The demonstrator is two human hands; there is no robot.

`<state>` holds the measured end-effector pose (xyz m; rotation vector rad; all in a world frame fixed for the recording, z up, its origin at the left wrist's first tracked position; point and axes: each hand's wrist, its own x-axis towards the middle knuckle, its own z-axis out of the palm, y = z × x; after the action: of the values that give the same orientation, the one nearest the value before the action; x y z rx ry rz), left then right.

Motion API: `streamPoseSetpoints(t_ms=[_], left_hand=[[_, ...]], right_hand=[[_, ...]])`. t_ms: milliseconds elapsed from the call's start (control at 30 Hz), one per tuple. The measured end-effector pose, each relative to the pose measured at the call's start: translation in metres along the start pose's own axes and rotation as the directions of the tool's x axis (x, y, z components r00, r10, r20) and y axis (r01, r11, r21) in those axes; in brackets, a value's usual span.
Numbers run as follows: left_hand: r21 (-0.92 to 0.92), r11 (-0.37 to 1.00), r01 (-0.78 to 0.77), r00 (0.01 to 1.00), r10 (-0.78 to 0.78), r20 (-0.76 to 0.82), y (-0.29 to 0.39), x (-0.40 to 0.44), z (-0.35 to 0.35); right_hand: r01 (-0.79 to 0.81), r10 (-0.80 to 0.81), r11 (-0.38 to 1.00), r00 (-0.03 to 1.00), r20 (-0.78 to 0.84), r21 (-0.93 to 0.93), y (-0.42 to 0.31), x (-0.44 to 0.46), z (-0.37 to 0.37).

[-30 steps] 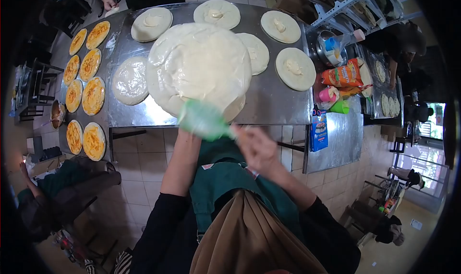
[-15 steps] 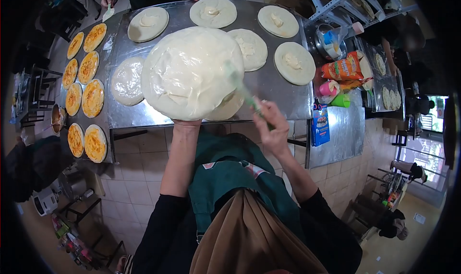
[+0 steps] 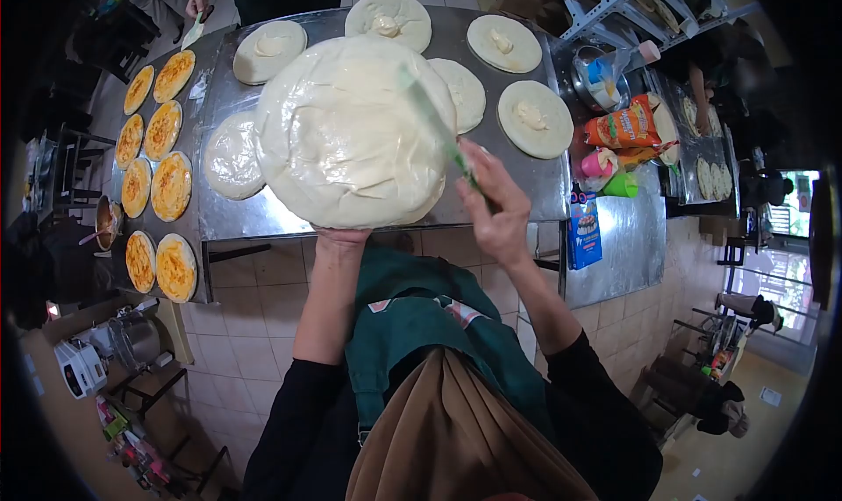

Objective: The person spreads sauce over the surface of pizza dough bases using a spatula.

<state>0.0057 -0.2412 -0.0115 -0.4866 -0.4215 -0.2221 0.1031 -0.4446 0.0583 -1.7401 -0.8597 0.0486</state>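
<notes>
A large round flatbread (image 3: pixel 351 141), coated in glossy cream, is held up above the metal table (image 3: pixel 298 207). From underneath, my left hand (image 3: pixel 342 235) supports it near its close edge; the fingers are hidden below it. My right hand (image 3: pixel 495 203) is closed round the handle of a green spatula (image 3: pixel 427 113), whose blurred blade lies over the right part of the cream. Smaller rounds surround it: one glossy round (image 3: pixel 233 157) at the left, and others with a dab of cream in the middle, such as the round (image 3: pixel 535 119) at the right.
Several orange-topped rounds (image 3: pixel 171 188) line the table's left side. To the right are a metal bowl (image 3: pixel 599 78), an orange packet (image 3: pixel 624 125), a pink cup (image 3: pixel 600 162), a green cup (image 3: pixel 621 185) and a blue box (image 3: pixel 585 233). Across the table, a co-worker's hand (image 3: pixel 197 3) holds a spatula.
The large flatbread has turned and shifted slightly right, covering more of the rounds behind it. My spatula's blade has moved up and left across the cream.
</notes>
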Motion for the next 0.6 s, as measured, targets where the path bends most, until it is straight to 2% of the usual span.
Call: streamPoseSetpoints(t_ms=[33,67,100,167,233,267,300,333,367,400,433,467,500,533,567,600], left_hand=[[-0.033,0.999,-0.002,1.000,0.003,0.021,0.000,-0.001,-0.003],[-0.066,0.998,-0.003,0.999,0.006,0.042,0.000,-0.001,-0.006],[0.126,0.967,-0.221,0.975,0.217,0.044,-0.006,0.001,-0.014],[0.390,0.816,-0.427,0.891,0.453,0.028,-0.006,-0.001,-0.021],[0.547,0.735,-0.400,0.843,0.530,-0.095,0.005,-0.013,-0.019],[0.317,0.903,-0.288,0.947,0.319,-0.047,0.010,-0.018,-0.017],[0.101,0.991,-0.089,0.996,0.089,0.004,0.014,-0.023,-0.015],[-0.002,1.000,-0.021,0.998,0.021,0.059,0.015,-0.020,-0.016],[-0.189,0.982,-0.015,0.993,0.037,0.112,0.022,-0.025,-0.027],[-0.375,0.927,0.013,0.985,0.053,0.165,0.029,-0.030,-0.038],[-0.536,0.842,0.060,0.974,0.069,0.218,0.036,-0.035,-0.050],[-0.956,0.111,0.271,0.952,0.119,0.284,0.071,-0.075,-0.092],[-0.842,-0.403,0.360,0.932,0.192,0.306,0.080,-0.084,-0.102],[-0.472,-0.786,0.399,0.907,0.264,0.327,0.088,-0.093,-0.111],[-0.290,-0.847,0.445,0.872,0.335,0.357,0.082,-0.088,-0.109],[-0.096,-0.874,0.476,0.833,0.413,0.367,0.073,-0.085,-0.109]], right_hand=[[0.157,-0.166,0.964,0.986,-0.023,-0.213,0.005,-0.001,-0.001],[0.104,-0.113,0.951,0.993,-0.014,-0.291,-0.001,-0.019,0.002],[0.054,-0.062,0.928,0.998,-0.008,-0.367,-0.005,-0.036,0.004],[0.002,0.004,0.936,1.000,0.018,-0.353,-0.005,-0.065,0.005],[0.045,-0.012,0.951,0.994,0.109,-0.307,-0.011,-0.081,-0.005],[0.061,-0.019,0.957,0.988,0.150,-0.285,-0.011,-0.086,-0.011],[-0.014,0.046,0.973,0.990,0.136,-0.231,-0.012,-0.084,-0.018],[-0.088,0.111,0.980,0.986,0.124,-0.177,-0.014,-0.077,-0.027],[-0.161,0.176,0.979,0.978,0.115,-0.123,-0.013,-0.070,-0.031],[-0.175,0.183,0.971,0.983,0.035,-0.161,-0.006,-0.061,-0.029],[-0.142,0.152,0.979,0.986,0.064,-0.147,-0.009,-0.059,-0.022],[-0.108,0.121,0.986,0.988,0.095,-0.130,-0.015,-0.056,-0.007],[-0.073,0.087,0.991,0.988,0.125,-0.110,-0.020,-0.052,0.007],[-0.084,0.099,0.993,0.974,0.202,-0.081,-0.029,-0.059,0.016],[-0.097,0.107,0.994,0.954,0.281,-0.051,-0.038,-0.065,0.023],[0.009,-0.014,1.000,0.964,0.264,0.017,-0.040,-0.060,0.027]])
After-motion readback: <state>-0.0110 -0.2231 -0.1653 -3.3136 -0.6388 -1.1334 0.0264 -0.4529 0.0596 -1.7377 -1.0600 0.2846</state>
